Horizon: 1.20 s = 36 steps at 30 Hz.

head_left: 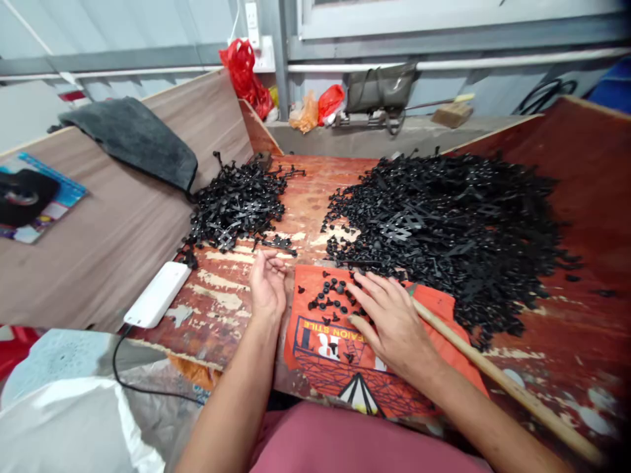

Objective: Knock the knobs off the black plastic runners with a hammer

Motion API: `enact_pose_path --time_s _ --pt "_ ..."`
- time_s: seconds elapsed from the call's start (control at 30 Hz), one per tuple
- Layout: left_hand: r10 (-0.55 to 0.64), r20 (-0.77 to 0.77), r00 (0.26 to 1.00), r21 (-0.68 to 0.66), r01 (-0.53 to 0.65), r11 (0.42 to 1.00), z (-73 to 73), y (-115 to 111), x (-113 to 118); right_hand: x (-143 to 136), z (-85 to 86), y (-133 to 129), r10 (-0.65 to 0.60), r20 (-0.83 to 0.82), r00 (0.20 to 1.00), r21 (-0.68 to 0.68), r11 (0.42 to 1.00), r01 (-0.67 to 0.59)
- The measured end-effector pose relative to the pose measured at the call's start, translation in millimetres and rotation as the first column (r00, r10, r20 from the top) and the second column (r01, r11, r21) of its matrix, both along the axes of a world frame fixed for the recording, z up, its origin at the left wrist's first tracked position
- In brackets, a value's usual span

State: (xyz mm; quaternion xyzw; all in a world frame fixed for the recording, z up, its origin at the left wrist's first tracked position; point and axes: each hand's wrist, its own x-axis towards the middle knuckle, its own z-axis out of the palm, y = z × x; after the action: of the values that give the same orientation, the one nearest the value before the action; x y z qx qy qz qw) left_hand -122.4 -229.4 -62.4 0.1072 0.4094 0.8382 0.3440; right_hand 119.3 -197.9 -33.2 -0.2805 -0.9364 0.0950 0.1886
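My right hand [389, 318] lies palm down with its fingers spread over an orange printed cloth or bag [315, 374]. Under and beside its fingertips are several small black push-pin-like plastic pieces [336, 304], loose on the orange sheet. My left hand [269, 286] rests on its side on the table, left of the sheet, its fingers loosely bent and nothing visible in them. Just beyond it sits a smaller heap of black linked plastic parts [239, 203]. A far larger heap of similar black parts [444, 223] spreads beyond my right hand.
A wooden stick [503, 381] slants across the sheet beneath my right forearm. At the left edge lies a white power bank [158, 294] with a black cable. Wooden boards [148, 230] wall the worn red table [310, 190]; a dark cloth [133, 141] drapes over the left one.
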Motion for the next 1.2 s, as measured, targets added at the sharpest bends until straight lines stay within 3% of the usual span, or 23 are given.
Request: enact_pose_path --time_s 0.07,0.1,0.17,0.27,0.4,0.47,0.57,0.6,0.63,0.7,0.73,0.77,0.83,0.9,1.0,1.03,1.07,1.13,1.2 --pt "0.038 0.045 0.998 0.020 -0.039 0.999 1.2 -1 -13 -9 13.4 -13 0.222 -0.075 0.972 -0.062 0.972 -0.226" --pt "0.049 0.051 0.997 0.029 -0.050 0.998 3.4 -2 -18 -16 19.5 -19 0.361 -0.074 0.930 -0.097 0.925 -0.367" --pt "0.052 0.035 0.998 0.065 -0.055 0.996 11.9 -11 -28 -31 27.1 -28 0.509 -0.051 0.859 -0.142 0.848 -0.511" --pt "0.081 -0.100 0.992 0.110 -0.069 0.991 32.5 -39 -41 -43 28.4 -30 0.505 -0.068 0.861 -0.182 0.842 -0.508" --pt "0.255 -0.311 0.916 0.061 -0.249 0.967 50.0 -103 -52 -28 30.5 -26 0.462 -0.163 0.872 -0.183 0.854 -0.486" --pt "0.369 -0.342 0.864 0.030 -0.382 0.924 43.1 -141 -47 -12 36.1 -25 0.439 -0.181 0.880 -0.177 0.866 -0.468" --pt "0.477 -0.384 0.791 -0.137 -0.559 0.817 12.8 -194 -21 10 44.8 -27 0.381 -0.197 0.903 -0.168 0.895 -0.414" --pt "0.454 -0.413 0.790 -0.235 -0.574 0.785 0.3 -209 -7 17 46.6 -28 0.358 -0.206 0.911 -0.166 0.904 -0.393" --pt "0.358 -0.452 0.817 -0.352 -0.533 0.770 -11.6 -222 8 23 47.5 -31 0.337 -0.212 0.917 -0.169 0.912 -0.374" --pt "-0.062 -0.476 0.877 -0.586 -0.263 0.767 -30.1 -243 39 34 46.8 -38 0.302 -0.231 0.925 -0.184 0.920 -0.347" --pt "-0.292 -0.482 0.826 -0.661 -0.124 0.740 -35.9 -250 53 39 45.5 -42 0.284 -0.242 0.928 -0.198 0.922 -0.334" --pt "-0.490 -0.492 0.720 -0.718 -0.016 0.696 -39.5 -255 65 43 44.0 -47 0.261 -0.252 0.932 -0.219 0.922 -0.318" --pt "-0.714 -0.520 0.469 -0.787 0.063 0.614 -41.7 -260 82 53 41.3 -60 0.219 -0.275 0.936 -0.301 0.905 -0.301" --pt "-0.792 -0.522 0.317 -0.829 0.032 0.559 -41.6 -263 88 62 39.7 -75 0.194 -0.274 0.942 -0.441 0.845 -0.302" --pt "-0.827 -0.490 0.274 -0.864 -0.025 0.503 -44.2 -273 91 74 33.5 -99 0.271 -0.123 0.955 -0.645 0.709 -0.284" --pt "-0.827 -0.492 0.273 -0.864 -0.037 0.502 -46.2 -279 92 77 27.4 -107 0.329 -0.046 0.943 -0.674 0.687 -0.272" --pt "-0.820 -0.503 0.272 -0.859 -0.052 0.510 -48.7 -284 94 79 18.0 -116 0.387 0.028 0.921 -0.676 0.687 -0.268" --pt "-0.804 -0.538 0.252 -0.841 -0.105 0.530 -53.1 -295 100 76 -10.8 -130 0.442 0.141 0.886 -0.601 0.749 -0.279" --pt "-0.805 -0.557 0.204 -0.830 -0.175 0.530 -55.1 -301 107 65 -48.7 -140 0.311 0.244 0.919 -0.408 0.892 -0.194"
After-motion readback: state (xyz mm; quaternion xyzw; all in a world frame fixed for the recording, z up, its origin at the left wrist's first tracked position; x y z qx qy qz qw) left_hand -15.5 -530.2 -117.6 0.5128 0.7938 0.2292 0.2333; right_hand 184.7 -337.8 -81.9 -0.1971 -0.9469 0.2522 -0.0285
